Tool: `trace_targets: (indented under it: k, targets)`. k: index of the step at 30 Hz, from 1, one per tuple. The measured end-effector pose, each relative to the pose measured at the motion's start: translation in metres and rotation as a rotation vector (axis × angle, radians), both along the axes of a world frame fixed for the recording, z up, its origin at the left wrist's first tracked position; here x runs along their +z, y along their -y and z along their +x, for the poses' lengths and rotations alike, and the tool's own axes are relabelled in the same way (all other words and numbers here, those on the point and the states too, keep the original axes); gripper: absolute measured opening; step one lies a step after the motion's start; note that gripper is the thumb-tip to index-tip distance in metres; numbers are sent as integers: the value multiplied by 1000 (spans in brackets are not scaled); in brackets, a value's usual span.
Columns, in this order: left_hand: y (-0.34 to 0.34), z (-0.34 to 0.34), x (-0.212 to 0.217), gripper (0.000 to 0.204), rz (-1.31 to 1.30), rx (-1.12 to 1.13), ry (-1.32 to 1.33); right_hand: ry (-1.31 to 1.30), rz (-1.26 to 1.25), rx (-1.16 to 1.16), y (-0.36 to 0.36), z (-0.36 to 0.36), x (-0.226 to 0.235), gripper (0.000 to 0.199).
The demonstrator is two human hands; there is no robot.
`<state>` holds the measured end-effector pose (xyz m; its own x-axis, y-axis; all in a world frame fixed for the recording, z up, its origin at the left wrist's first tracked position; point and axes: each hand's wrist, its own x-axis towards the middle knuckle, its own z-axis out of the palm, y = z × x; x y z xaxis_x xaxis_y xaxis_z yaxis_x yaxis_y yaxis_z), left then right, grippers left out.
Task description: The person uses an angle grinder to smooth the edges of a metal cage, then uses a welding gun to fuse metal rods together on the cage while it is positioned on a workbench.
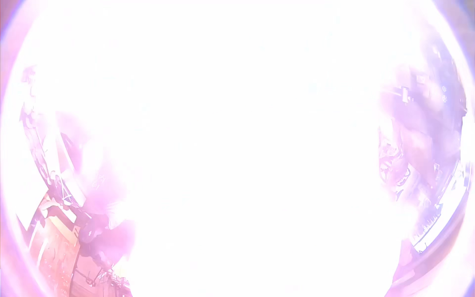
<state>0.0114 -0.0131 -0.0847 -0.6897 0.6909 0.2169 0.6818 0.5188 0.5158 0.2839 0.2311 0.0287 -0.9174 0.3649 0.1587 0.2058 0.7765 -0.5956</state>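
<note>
Glare, white and dense, lies across the front of the lens and hides the whole middle of the view, so neither the left hand nor the right hand can be made out; whether fingers are apart, together or clamped on something, I cannot tell. What does show is at the rim. An orange-brown board serves as landmark at lower left, its real kind unclear. Just right of the board is a dark purple lump, and below that lump, also right of the board, a tangle of thin lines. Well apart to the board's right, across the glare, is a blurred purple shape. Any thing being handled would be right of the board, I judge, but it is not visible. Which step is in hand cannot be judged; the next move calls for a clearer view first.
</note>
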Motion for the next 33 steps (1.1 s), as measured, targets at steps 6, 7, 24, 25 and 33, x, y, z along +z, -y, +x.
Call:
trace_targets:
  k: [6, 7, 24, 25, 33]
  targets:
    - [17, -25, -79, 23, 330, -40, -54, 162, 72, -74, -14, 7, 5, 47]
    - [17, -29, -85, 23, 194, -50, -351, 161, 58, -94, -14, 7, 3, 49]
    - [6, -12, -33, 22, 207, -72, -170, 331, -272, -193, -10, -3, 22, 71]
    - [6, -13, -34, 22, 212, -70, -158, 307, -250, -182, -11, -2, 18, 70]
    - [22, -15, -54, 22, -178, -34, -607, 187, -341, -129, 0, -11, 28, 52]
